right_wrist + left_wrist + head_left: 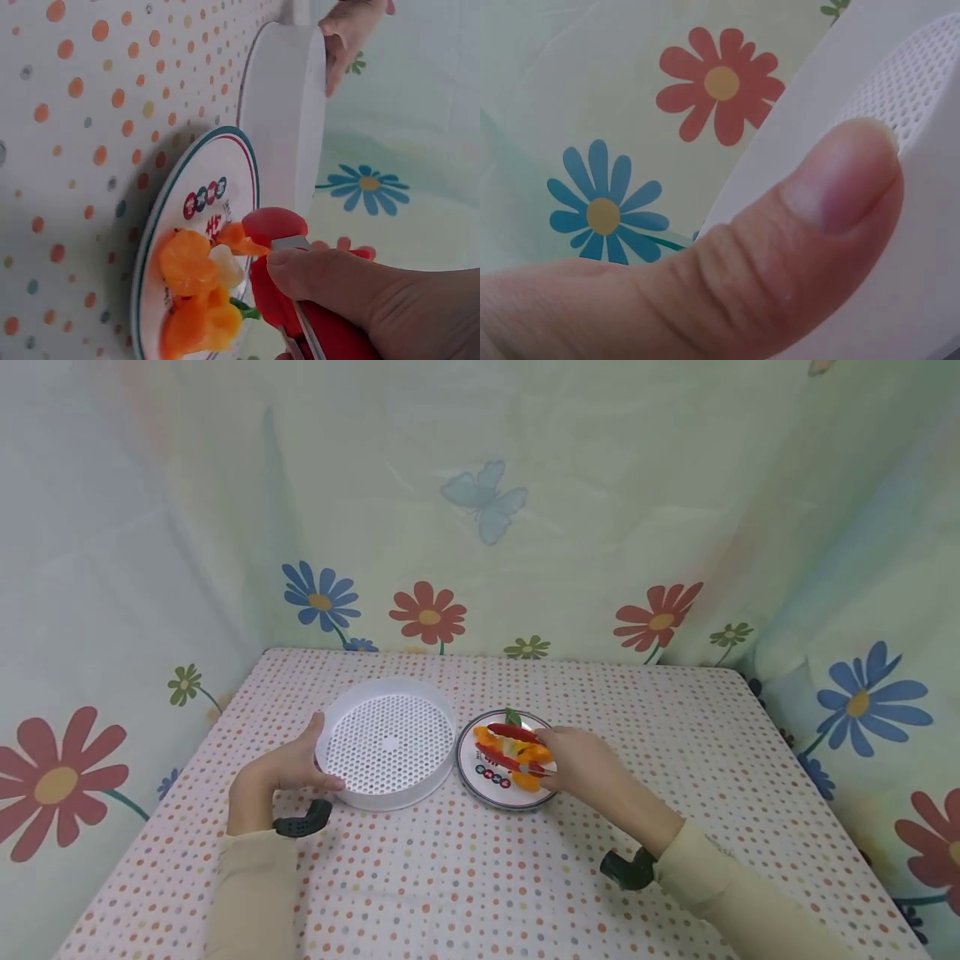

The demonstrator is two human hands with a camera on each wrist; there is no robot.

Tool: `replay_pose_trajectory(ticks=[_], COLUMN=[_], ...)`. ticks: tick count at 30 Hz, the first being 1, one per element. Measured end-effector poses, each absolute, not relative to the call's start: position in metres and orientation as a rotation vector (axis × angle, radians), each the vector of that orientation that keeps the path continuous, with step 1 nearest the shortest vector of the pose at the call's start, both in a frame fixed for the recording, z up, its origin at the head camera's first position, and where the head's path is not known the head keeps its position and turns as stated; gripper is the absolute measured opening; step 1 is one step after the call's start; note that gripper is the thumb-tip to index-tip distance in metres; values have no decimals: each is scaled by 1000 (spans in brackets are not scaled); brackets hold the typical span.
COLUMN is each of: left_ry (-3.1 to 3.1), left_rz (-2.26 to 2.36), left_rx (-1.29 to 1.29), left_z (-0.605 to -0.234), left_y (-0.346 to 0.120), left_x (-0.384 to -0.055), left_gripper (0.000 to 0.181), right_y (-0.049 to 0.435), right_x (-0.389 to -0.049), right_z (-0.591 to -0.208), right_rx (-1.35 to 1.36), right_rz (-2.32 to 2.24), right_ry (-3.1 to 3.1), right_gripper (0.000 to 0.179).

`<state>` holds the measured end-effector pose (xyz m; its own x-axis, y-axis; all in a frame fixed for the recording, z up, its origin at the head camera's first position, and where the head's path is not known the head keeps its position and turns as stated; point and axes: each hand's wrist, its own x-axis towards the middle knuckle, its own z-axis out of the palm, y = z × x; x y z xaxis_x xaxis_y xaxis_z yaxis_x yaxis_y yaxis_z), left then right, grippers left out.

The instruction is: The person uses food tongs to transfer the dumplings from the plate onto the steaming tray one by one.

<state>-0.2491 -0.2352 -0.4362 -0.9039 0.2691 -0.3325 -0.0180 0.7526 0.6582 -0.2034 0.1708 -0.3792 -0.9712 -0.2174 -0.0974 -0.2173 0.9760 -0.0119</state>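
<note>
My left hand (288,767) is at the left side of a round white sieve (386,802) with a perforated bottom. Its thumb (847,180) lies over the rim in the left wrist view, fingers spread along the side wall. In my right hand (588,768) I hold red-tipped tongs (277,300), with metal arms, over a plate (468,781). Orange and yellow pepper-like pieces (187,262), a pale white piece (226,268) and a green leaf (513,717) lie on that plate. The tong tips overlap the pieces from above.
Plate and sieve stand side by side on a table with a dotted cloth (405,877). Floral curtains (570,527) hang behind and at both sides. A dark wrist device (303,820) is strapped at the left wrist and another (628,868) at the right.
</note>
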Motion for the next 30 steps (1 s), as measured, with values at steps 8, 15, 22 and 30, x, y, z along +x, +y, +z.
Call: replay_pose_trajectory(ticks=[8,15,22,30], left_ry=[2525,2542,2559,2563], left_rz=[981,981,950,931], left_rx=[197,215,198,189], left_z=[-442,-445,-440,-437], left_y=[-235,-233,-233,-235], left_x=[-243,-244,-246,-247], left_gripper=[140,139,140,140], right_y=[155,148,143,145], right_x=[-205,-202,-198,-198], right_z=[-369,-370,-371,-375], right_rx=[-418,-503,-607,-592], right_rz=[196,332,504,495], right_ry=[2961,2988,3042,3067], right_gripper=[58,55,45,48])
